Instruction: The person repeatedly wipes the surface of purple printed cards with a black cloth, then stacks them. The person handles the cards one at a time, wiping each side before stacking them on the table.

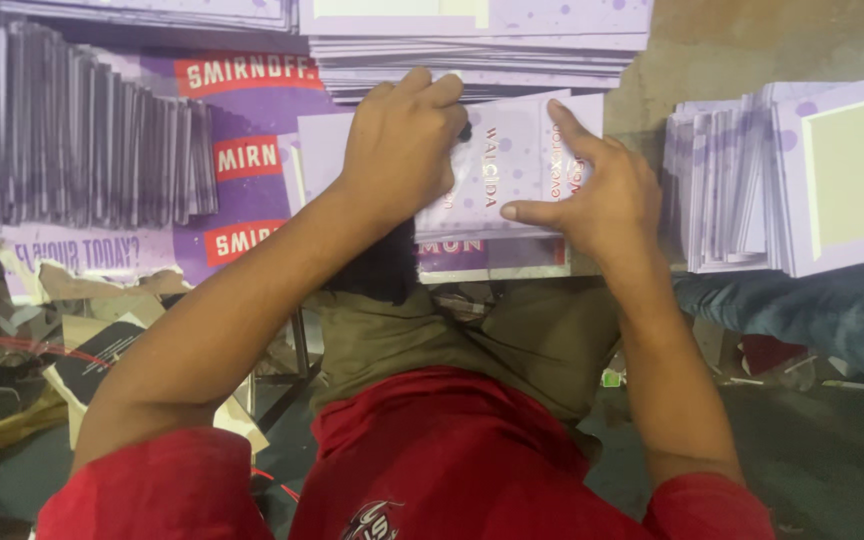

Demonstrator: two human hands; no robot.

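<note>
A lilac printed card (512,165) is pressed flat at frame centre, left hand (402,140) curled over it, right hand (597,190) splayed; creasing appears underway, firm pressure needed next.

lilac printed card (512,165) centre, purple sheet with red labels (242,157) left

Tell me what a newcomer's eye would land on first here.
First, the two bare hands at centre: the left hand and right hand press on a pale lilac printed card. Behind it rises a flat stack of lilac sheets. More lean in a fanned stack at the right.
</note>
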